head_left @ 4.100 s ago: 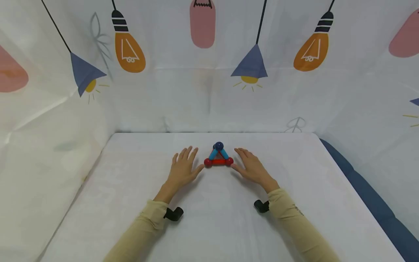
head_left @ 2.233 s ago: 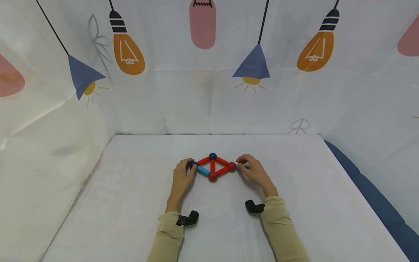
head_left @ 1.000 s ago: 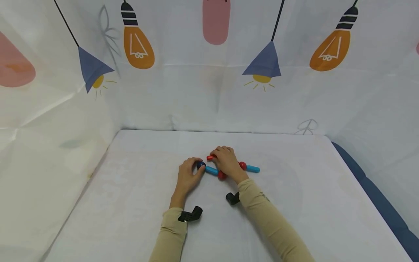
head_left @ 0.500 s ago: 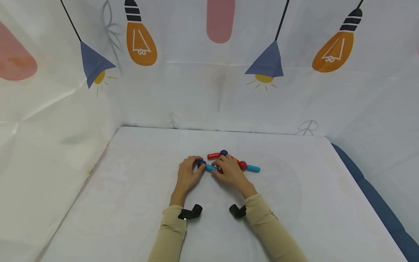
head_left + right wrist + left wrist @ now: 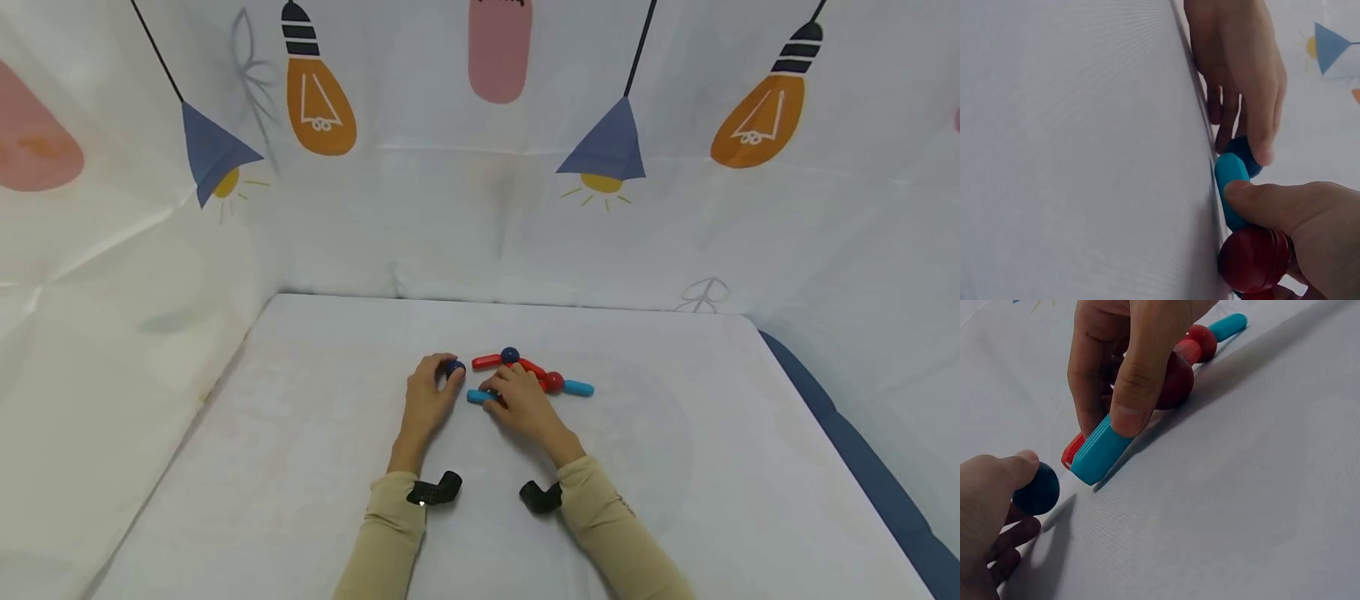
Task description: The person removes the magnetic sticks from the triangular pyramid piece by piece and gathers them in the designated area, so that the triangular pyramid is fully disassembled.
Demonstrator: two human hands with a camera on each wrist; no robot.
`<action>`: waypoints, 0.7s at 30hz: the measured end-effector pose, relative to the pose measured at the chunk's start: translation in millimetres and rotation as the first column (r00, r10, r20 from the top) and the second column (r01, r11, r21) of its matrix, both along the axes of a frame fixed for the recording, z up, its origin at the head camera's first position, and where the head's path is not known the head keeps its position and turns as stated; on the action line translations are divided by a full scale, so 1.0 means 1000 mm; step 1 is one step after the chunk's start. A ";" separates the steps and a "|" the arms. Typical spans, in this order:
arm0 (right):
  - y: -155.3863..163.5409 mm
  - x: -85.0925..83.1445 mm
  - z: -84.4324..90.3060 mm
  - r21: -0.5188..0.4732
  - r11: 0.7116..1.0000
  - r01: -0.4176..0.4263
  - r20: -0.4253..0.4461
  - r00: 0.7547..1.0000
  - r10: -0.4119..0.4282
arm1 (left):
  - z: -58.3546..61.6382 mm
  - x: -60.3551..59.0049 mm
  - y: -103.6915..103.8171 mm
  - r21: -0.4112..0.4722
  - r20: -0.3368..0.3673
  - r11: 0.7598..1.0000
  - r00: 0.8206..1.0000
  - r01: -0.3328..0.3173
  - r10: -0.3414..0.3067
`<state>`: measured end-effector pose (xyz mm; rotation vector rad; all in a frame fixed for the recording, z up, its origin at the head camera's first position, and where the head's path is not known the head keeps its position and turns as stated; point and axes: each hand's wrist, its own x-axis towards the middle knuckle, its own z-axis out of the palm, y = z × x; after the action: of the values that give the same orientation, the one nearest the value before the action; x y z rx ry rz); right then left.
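Head view, left to right: my left hand curls thumb and fingers round a dark blue ball on the white table, pinching it just clear of the nearest rod. My right hand pinches a blue rod, thumb on top, with a red ball under its fingers at the rod's far end. Beyond lie a red rod, a second dark ball, another red ball and a second blue rod, strung toward the right. From the left wrist camera, the held rod has its free end low on the cloth, pointing at the ball in my left hand, a small gap between them; its long axis runs roughly left to right across the table, tilted slightly up toward my right fingers. From the right wrist camera, rod and dark ball look nearly touching. My judgement of the risk: if these pieces are magnetic, the ball could jump back onto the rod's end, or a pull on the rod could drag the red ball and the chain behind it out of line. A loose pinch on the round ball could let it roll away.
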<state>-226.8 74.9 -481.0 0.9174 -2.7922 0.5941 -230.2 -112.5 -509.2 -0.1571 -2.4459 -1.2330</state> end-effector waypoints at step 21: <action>0.010 0.012 0.004 0.011 1.000 -0.021 0.000 1.000 0.021 | 0.031 -0.087 0.042 -0.126 0.203 0.973 0.965 0.193 -0.165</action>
<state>-214.8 84.7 -477.2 0.9507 -2.7913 0.5818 -317.5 -70.5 -477.8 -0.3213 -2.7411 -1.1913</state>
